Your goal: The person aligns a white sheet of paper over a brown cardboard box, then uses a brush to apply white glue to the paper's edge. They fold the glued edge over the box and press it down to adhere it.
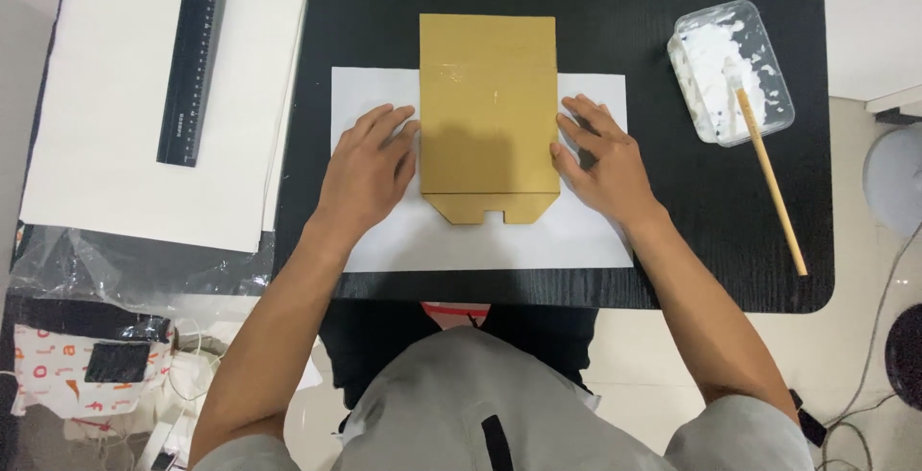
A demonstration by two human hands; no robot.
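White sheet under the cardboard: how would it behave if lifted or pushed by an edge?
The white sheet lies dead flat and looks thin, so it would probably droop when lifted. Pushed, it would likely slide on the smooth black table. With the cardboard piece, left hand and right hand on it, it may buckle instead.

Cardboard on paper at the centre of the tabletop, a hand on either side

The flat brown cardboard piece (pixel 489 111) lies on the white paper sheet (pixel 480 236), mid-frame on the black tabletop (pixel 615 10). The left hand (pixel 370 169) rests on the sheet touching the cardboard's left edge, the right hand (pixel 603 159) likewise at its right edge. At upper right sits the clear plastic tray of white paste (pixel 730 72), with the wooden stick (pixel 770 181) leaning out of it toward lower right. At upper left, the long black ruler (pixel 195 58) lies on the large white board (pixel 125 144).
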